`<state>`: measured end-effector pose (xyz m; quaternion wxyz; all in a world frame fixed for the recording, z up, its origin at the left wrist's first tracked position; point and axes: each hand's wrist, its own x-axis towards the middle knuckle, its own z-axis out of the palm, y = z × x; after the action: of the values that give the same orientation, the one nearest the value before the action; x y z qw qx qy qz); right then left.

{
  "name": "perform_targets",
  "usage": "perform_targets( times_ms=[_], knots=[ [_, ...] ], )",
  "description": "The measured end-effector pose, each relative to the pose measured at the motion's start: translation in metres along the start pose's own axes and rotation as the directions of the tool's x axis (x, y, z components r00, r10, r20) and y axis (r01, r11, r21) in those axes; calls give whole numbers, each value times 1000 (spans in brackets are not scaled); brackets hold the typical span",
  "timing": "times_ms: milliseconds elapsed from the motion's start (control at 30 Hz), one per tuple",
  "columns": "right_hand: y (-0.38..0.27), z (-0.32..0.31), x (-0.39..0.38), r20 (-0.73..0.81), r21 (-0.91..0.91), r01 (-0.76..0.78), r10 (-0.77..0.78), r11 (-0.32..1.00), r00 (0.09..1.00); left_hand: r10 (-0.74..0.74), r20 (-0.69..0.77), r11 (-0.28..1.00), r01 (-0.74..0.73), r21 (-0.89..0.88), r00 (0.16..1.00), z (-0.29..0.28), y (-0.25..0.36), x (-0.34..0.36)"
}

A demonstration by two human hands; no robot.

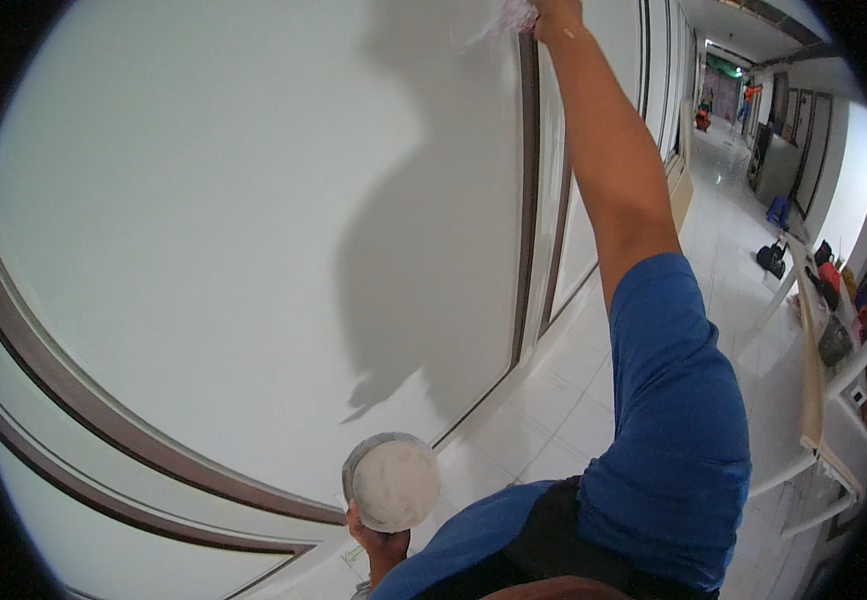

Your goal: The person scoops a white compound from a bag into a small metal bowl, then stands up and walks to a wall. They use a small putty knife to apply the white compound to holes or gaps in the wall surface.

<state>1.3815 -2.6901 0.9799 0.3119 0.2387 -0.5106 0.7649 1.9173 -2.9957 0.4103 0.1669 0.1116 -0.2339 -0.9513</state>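
My left hand point(379, 535) grips a round container point(394, 480) with a pale beige surface on top, held low beside the white wall panel point(204, 200). My right arm is raised high along the wall. At the top edge, my right hand point(552, 16) is closed on a crumpled pink-and-white cloth-like item point(514, 16), whose exact shape is hard to make out, held against or very near the panel by a dark vertical trim point(528, 190). A shadow of my body falls on the panel.
A white-tiled corridor point(714, 180) runs away at right. A bench point(812, 360) holds several bags and coloured items. Nearby are a black bag point(771, 257) on the floor and a blue stool point(778, 211). A person in orange point(750, 98) is far down the corridor.
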Motion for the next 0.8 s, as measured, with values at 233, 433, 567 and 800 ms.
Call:
perform_targets(
  times_ms=[233,433,567,800],
  knots=[
    [-32,-64,-185,156,467,-38,-40,884,987,45,-43,995,-41,91,998,13,13,-25],
    [31,-127,-374,-199,510,-235,379,828,904,-40,-79,993,49,112,996,19,24,-37],
    [140,-187,-482,-191,600,-443,657,666,729,-13,-44,993,18,115,999,36,17,-33],
    [141,-241,-530,-162,592,-597,806,541,569,80,-115,992,-67,111,990,62,-12,-35]
  ],
)
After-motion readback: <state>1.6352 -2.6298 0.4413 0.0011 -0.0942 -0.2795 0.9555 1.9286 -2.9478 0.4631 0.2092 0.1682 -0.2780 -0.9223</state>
